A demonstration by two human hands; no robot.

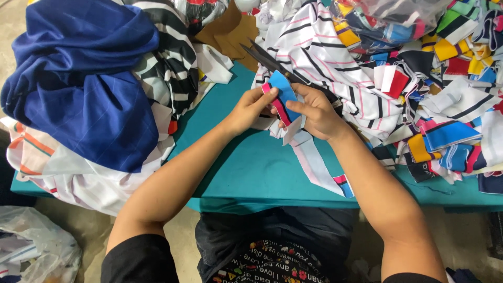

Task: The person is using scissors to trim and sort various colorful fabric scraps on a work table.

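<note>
On teal table (246, 167) — both hands (251, 107) (314, 112) pinch blue scrap (284, 91).

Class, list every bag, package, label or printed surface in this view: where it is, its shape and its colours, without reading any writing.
Clear plastic bag: top right, crumpled, stuffed with multicoloured fabric scraps.
Pale plastic bag: bottom left on the floor, wrinkled, translucent white.
Printed black garment: bottom centre, on the person's lap, white lettering with small coloured motifs.
No signs or screens.

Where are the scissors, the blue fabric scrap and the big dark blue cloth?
scissors (266, 58): head view, on the dark blades.
blue fabric scrap (284, 91): head view, on its blue middle.
big dark blue cloth (84, 78): head view, on its folded middle.
</note>
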